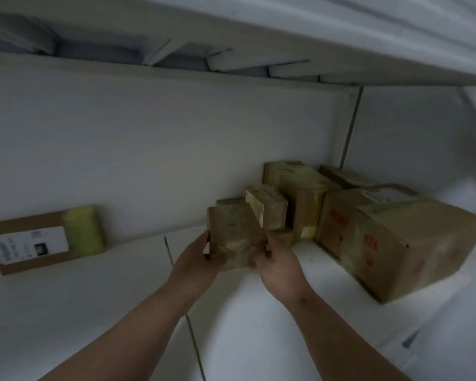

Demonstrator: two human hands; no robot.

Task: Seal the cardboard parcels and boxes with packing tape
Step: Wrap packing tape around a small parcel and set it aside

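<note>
Cardboard parcel (235, 237) between both hands

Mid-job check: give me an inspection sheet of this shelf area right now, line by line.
Surface: white shelf, a seam running across it.
Job's things: small taped brown cardboard parcel held in both hands; more taped parcels behind it; large brown cardboard box with red print at right.
Clutter: flat cardboard mailer with white label leaning against the wall at left.
Hands: left hand and right hand grip the small parcel's sides.
Cables: nothing seen.
Surroundings: white wall, upper shelf above; image blurred.
</note>
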